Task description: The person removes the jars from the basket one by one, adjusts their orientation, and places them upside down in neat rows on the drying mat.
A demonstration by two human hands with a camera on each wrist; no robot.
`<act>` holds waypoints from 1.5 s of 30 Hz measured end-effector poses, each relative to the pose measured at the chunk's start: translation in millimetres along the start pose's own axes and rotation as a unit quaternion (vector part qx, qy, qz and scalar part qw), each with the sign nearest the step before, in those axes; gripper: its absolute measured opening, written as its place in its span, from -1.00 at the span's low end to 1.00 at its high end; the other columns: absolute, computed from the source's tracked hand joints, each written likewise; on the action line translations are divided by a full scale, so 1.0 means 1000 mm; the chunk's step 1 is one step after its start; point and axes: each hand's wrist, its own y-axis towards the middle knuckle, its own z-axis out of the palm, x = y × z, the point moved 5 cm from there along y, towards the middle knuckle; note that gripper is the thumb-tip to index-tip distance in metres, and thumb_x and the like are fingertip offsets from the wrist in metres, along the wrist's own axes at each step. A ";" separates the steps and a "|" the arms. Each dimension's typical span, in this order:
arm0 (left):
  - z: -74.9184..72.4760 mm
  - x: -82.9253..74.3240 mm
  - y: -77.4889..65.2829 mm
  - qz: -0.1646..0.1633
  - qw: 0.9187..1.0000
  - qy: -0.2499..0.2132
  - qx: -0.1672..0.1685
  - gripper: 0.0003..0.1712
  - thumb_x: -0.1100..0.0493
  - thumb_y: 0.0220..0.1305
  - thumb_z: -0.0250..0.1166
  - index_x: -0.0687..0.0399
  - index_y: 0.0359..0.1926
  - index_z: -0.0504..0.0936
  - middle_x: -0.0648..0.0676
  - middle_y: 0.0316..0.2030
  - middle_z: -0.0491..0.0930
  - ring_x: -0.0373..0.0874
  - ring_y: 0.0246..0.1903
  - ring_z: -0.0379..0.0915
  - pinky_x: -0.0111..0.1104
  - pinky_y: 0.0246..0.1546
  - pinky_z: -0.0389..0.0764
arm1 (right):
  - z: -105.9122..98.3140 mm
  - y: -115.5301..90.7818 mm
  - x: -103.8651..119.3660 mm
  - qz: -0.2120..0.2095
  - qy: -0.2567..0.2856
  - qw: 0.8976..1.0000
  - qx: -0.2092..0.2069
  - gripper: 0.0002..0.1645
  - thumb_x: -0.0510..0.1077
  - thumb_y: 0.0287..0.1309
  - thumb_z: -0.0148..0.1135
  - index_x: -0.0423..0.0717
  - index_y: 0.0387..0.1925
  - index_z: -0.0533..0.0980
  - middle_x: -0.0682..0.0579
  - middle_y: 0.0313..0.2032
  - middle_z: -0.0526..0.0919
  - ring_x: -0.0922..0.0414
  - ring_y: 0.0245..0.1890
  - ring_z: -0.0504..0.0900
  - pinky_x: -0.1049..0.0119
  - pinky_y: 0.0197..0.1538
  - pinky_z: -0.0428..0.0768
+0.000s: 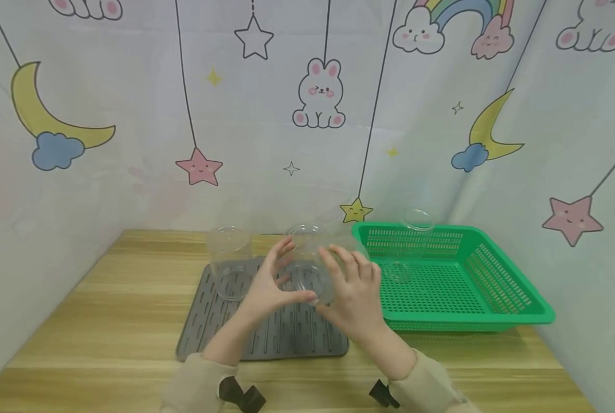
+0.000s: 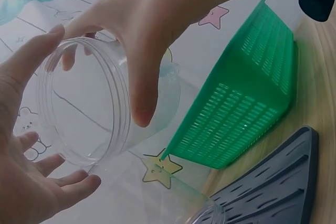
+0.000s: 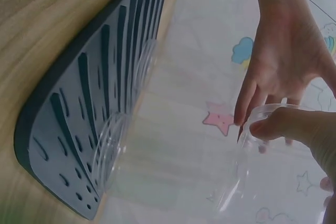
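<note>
A clear plastic jar lies sideways in the air, its round mouth toward my left hand. My right hand grips it round the body, the thumb on the near side and the other fingers behind. The left hand spreads loosely at the mouth, its thumb tip right at the rim and its fingers extended around the other side. Below stands another clear jar on a grey ribbed mat, partly behind my hands. To its left, a similar jar also stands upright on the mat.
A green slotted plastic basket stands on the wooden table to the right of the mat. One clear jar is upright inside the basket. A curtain printed with moons, stars and rabbits hangs behind the table.
</note>
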 end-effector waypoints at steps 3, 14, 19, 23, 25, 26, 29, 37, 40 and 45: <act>0.003 0.003 0.000 -0.018 1.000 -0.007 0.009 0.28 0.04 -0.08 0.59 -0.04 0.54 -0.06 0.16 0.52 -0.02 0.20 0.48 -0.04 0.14 0.40 0.25 | 0.003 -0.003 0.004 -0.004 -0.009 1.000 0.003 0.36 0.06 -0.83 0.79 -0.07 0.26 0.38 -0.12 0.14 0.46 -0.09 0.04 0.30 0.08 -0.13 0.28; 0.010 0.008 -0.004 -0.037 0.999 -0.005 0.017 0.26 0.09 -0.11 0.61 -0.13 0.52 0.00 0.13 0.48 0.04 0.14 0.43 0.10 0.21 0.32 0.33 | 0.004 -0.006 0.015 -0.012 -0.030 0.999 -0.009 0.33 0.12 -0.79 0.77 -0.07 0.25 0.39 -0.13 0.13 0.47 -0.08 0.02 0.31 0.08 -0.17 0.25; 0.012 0.008 -0.005 -0.037 0.999 -0.001 0.012 0.25 0.10 -0.11 0.61 -0.08 0.51 0.02 0.16 0.47 0.05 0.16 0.41 0.13 0.24 0.29 0.35 | 0.003 -0.007 0.018 -0.016 -0.041 0.999 -0.008 0.30 0.10 -0.74 0.75 -0.07 0.26 0.39 -0.13 0.13 0.46 -0.09 0.02 0.31 0.08 -0.17 0.25; 0.012 0.009 -0.005 -0.039 0.999 -0.005 0.015 0.21 0.12 -0.09 0.59 -0.04 0.50 0.04 0.19 0.46 0.06 0.18 0.41 0.13 0.25 0.28 0.35 | 0.003 -0.008 0.018 -0.017 -0.048 0.999 -0.001 0.30 0.11 -0.73 0.75 -0.08 0.27 0.39 -0.14 0.14 0.45 -0.09 0.02 0.30 0.06 -0.16 0.26; 0.012 0.011 -0.005 -0.042 0.999 -0.006 0.016 0.19 0.14 -0.07 0.58 -0.02 0.50 0.05 0.21 0.46 0.06 0.19 0.41 0.13 0.25 0.28 0.35 | 0.003 -0.008 0.019 -0.018 -0.049 0.999 0.004 0.32 0.12 -0.72 0.75 -0.08 0.28 0.38 -0.14 0.14 0.44 -0.09 0.03 0.29 0.05 -0.15 0.25; 0.012 0.011 -0.005 -0.041 0.999 -0.006 0.017 0.18 0.14 -0.06 0.58 -0.01 0.50 0.05 0.22 0.45 0.05 0.20 0.40 0.13 0.25 0.28 0.35 | 0.003 -0.009 0.019 -0.018 -0.049 0.999 0.007 0.33 0.12 -0.72 0.75 -0.08 0.29 0.37 -0.15 0.15 0.43 -0.09 0.03 0.29 0.05 -0.15 0.25; 0.011 0.012 -0.004 -0.043 0.999 -0.008 0.019 0.15 0.18 -0.03 0.55 0.01 0.49 0.05 0.25 0.45 0.06 0.22 0.40 0.13 0.26 0.27 0.35 | 0.002 -0.008 0.019 -0.018 -0.044 0.999 0.019 0.37 0.14 -0.73 0.75 -0.08 0.31 0.34 -0.15 0.17 0.41 -0.10 0.05 0.27 0.04 -0.13 0.25; 0.005 0.012 -0.004 -0.053 0.998 -0.020 0.023 0.15 0.18 -0.03 0.54 -0.06 0.50 0.04 0.20 0.46 0.03 0.22 0.43 0.07 0.30 0.29 0.28 | -0.001 -0.008 0.017 -0.020 0.030 0.998 0.053 0.49 0.17 -0.80 0.77 -0.04 0.35 0.24 -0.12 0.27 0.31 -0.08 0.15 0.18 -0.01 -0.06 0.18; 0.001 0.011 -0.003 -0.051 0.998 -0.020 0.027 0.15 0.17 -0.03 0.54 -0.08 0.50 0.03 0.20 0.47 0.02 0.25 0.44 0.03 0.26 0.30 0.31 | -0.005 -0.008 0.012 -0.032 0.065 0.997 0.034 0.43 0.19 -0.75 0.76 -0.05 0.32 0.26 -0.11 0.29 0.31 -0.09 0.21 0.19 -0.03 -0.02 0.17; -0.007 0.008 -0.001 -0.042 0.998 -0.019 0.031 0.16 0.18 -0.05 0.54 -0.07 0.50 0.04 0.20 0.49 0.00 0.31 0.46 -0.05 0.24 0.31 0.31 | -0.014 -0.007 -0.005 -0.014 0.140 0.989 -0.033 0.16 0.30 -0.37 0.60 -0.21 0.24 0.36 -0.19 0.23 0.41 -0.19 0.24 0.26 -0.07 0.05 0.26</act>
